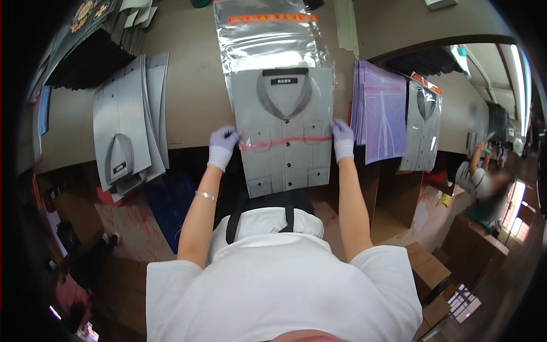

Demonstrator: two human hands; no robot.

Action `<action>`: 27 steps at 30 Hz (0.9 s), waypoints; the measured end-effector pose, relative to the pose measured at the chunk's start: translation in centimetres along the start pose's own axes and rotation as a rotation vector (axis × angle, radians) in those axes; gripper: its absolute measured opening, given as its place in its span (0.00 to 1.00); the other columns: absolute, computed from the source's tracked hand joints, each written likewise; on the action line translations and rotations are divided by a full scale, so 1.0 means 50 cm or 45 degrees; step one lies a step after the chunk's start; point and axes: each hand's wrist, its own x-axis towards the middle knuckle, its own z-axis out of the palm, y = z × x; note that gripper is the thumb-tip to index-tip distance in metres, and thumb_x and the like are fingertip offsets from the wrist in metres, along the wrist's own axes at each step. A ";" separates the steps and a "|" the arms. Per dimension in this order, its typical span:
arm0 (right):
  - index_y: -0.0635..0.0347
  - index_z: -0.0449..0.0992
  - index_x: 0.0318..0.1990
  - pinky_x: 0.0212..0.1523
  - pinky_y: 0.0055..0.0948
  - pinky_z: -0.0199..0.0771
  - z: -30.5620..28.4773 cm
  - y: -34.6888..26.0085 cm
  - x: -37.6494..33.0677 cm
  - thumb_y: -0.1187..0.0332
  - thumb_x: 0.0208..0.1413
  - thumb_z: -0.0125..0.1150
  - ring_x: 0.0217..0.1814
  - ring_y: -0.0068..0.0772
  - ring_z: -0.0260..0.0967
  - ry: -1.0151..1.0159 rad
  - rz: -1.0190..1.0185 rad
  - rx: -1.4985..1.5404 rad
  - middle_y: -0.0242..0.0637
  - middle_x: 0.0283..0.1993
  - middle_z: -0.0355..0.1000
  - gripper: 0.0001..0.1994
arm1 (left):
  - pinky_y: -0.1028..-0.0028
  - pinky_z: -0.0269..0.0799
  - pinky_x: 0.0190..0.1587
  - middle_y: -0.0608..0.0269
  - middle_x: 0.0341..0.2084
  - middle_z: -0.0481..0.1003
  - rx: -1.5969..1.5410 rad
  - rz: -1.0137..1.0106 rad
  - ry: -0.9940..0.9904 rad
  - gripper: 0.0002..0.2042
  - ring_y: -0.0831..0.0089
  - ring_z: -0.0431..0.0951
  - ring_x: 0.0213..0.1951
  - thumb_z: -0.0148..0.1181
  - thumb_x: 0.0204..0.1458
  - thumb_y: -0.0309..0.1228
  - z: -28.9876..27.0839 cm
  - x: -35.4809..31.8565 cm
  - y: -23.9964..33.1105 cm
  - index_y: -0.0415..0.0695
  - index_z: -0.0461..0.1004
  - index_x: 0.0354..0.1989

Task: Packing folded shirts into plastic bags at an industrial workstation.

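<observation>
My left hand [222,146] and right hand [342,138] each pinch a side of the bag [268,40] mouth; the shirt [283,131] lies half inside at the worktop [194,97] near edge; its lower half remains out.

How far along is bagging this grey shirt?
Done: the folded grey shirt is partly inside the clear bag. In hand: left hand and right hand grip the bag's open edge at the shirt's sides. Left: shirt's lower part sticks out; flap unsealed.
</observation>
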 end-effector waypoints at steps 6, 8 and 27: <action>0.63 0.74 0.32 0.20 0.21 0.62 -0.044 0.178 -0.354 0.71 0.50 0.52 0.18 0.17 0.59 -0.103 0.353 0.002 0.29 0.19 0.68 0.07 | 0.76 0.65 0.26 0.61 0.15 0.71 0.363 0.075 -0.706 0.09 0.79 0.67 0.20 0.61 0.42 0.32 -0.031 -0.205 -0.126 0.38 0.73 0.21; 0.60 0.71 0.36 0.19 0.22 0.66 -0.027 0.216 -0.437 0.65 0.53 0.54 0.18 0.24 0.65 -0.123 0.802 0.752 0.35 0.22 0.70 0.08 | 0.76 0.66 0.27 0.60 0.16 0.72 0.215 -0.230 -0.965 0.09 0.78 0.68 0.20 0.62 0.42 0.32 -0.047 -0.244 -0.122 0.38 0.73 0.22; 0.52 0.75 0.38 0.39 0.33 0.69 -0.042 -0.339 -0.218 0.71 0.44 0.55 0.37 0.42 0.68 -0.234 -0.651 -0.096 0.39 0.35 0.71 0.11 | 0.69 0.66 0.27 0.55 0.17 0.69 0.489 0.605 -1.426 0.07 0.61 0.69 0.23 0.55 0.44 0.29 0.028 -0.236 0.276 0.39 0.72 0.19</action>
